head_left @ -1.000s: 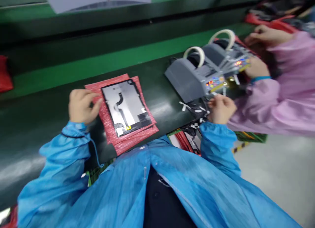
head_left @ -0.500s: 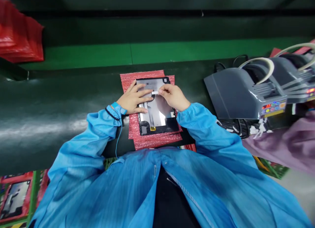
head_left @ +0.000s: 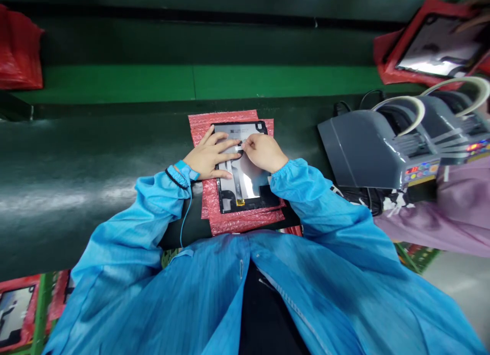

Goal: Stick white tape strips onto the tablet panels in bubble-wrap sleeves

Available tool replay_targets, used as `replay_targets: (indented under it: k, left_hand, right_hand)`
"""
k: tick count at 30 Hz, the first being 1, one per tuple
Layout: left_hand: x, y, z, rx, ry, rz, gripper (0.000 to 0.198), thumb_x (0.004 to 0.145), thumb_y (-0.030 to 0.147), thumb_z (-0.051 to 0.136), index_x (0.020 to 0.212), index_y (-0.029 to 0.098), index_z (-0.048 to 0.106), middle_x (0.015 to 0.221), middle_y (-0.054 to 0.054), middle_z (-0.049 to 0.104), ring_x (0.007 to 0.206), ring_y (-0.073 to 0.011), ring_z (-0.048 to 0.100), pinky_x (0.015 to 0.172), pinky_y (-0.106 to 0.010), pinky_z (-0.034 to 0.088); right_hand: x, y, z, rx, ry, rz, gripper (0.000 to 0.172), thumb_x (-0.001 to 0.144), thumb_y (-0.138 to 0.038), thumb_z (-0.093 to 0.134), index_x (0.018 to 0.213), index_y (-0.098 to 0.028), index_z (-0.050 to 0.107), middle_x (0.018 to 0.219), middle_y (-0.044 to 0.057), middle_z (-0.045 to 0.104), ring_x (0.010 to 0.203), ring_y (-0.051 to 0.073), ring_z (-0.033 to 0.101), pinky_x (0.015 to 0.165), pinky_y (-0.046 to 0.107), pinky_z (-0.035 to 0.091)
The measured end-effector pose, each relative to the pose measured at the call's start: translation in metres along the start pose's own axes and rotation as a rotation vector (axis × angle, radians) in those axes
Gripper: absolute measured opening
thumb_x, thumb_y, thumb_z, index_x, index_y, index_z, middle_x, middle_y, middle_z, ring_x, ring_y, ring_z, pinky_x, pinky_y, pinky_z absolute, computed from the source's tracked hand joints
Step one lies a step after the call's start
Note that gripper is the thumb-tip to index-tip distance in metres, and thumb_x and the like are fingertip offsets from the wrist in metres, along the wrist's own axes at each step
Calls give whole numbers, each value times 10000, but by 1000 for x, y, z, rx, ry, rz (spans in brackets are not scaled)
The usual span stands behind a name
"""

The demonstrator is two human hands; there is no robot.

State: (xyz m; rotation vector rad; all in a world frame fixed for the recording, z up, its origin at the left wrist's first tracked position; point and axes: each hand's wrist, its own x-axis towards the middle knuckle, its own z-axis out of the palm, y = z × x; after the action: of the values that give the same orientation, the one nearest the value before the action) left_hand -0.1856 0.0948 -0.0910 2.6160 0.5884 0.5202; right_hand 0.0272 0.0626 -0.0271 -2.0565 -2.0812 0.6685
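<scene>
A black-framed panel [head_left: 248, 184] with a silvery back and a dark flex strip lies on red bubble wrap [head_left: 245, 219] on the dark green bench in front of me. My left hand [head_left: 209, 156] lies flat on the panel's left side, fingers stretched out. My right hand [head_left: 262, 151] pinches a small white strip of tape [head_left: 239, 147] and presses it onto the panel's upper middle, where the fingertips of both hands meet.
Two grey tape dispensers [head_left: 367, 148] with cables stand on the bench to the right. A person's pink sleeve [head_left: 455, 217] is beside them. Another panel in red wrap [head_left: 432, 53] lies far right. A red bag [head_left: 19, 48] sits far left, with a green belt strip [head_left: 153, 81] behind.
My right hand came from the tape dispenser to the panel with a tape strip. My left hand moved from the wrap's edge onto the panel. The view swung left.
</scene>
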Motion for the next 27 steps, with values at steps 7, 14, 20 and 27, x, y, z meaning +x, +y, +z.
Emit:
replay_targets:
  k: [7,14,20,27]
  left_hand:
    - [-1,0,-1,38,-26,-10,684,870,791,552,1368,332,651,1553,-74,542,1425,-368,403,1230,-741,98]
    - [2,1,-4,97,-10,-25,943,870,889,321,1470,204,566,1511,-145,576,1395,-413,435,1232,-717,140]
    - [7,-1,-13,166,-7,-68,705,917,757,406,1358,272,667,1423,-113,653,1339,-401,492,1227,-707,148]
    - [14,10,-20,210,115,-143,531,915,602,457,1275,291,693,1480,-108,591,1335,-387,466,1204,-632,269]
  right_hand:
    - [13,2,-7,4,42,118,386,754,-400,843,583,-192,566,690,88,629,959,300,672,885,411,504]
    - [-64,81,-32,261,207,129,515,851,-596,677,525,-209,585,501,19,513,638,174,587,660,304,435]
    - [-182,177,-19,798,801,587,614,682,-806,669,571,-215,546,409,-59,403,379,75,327,392,232,248]
    - [-178,215,-41,1250,991,795,377,823,-507,747,733,-174,595,562,-39,591,444,47,496,389,138,344]
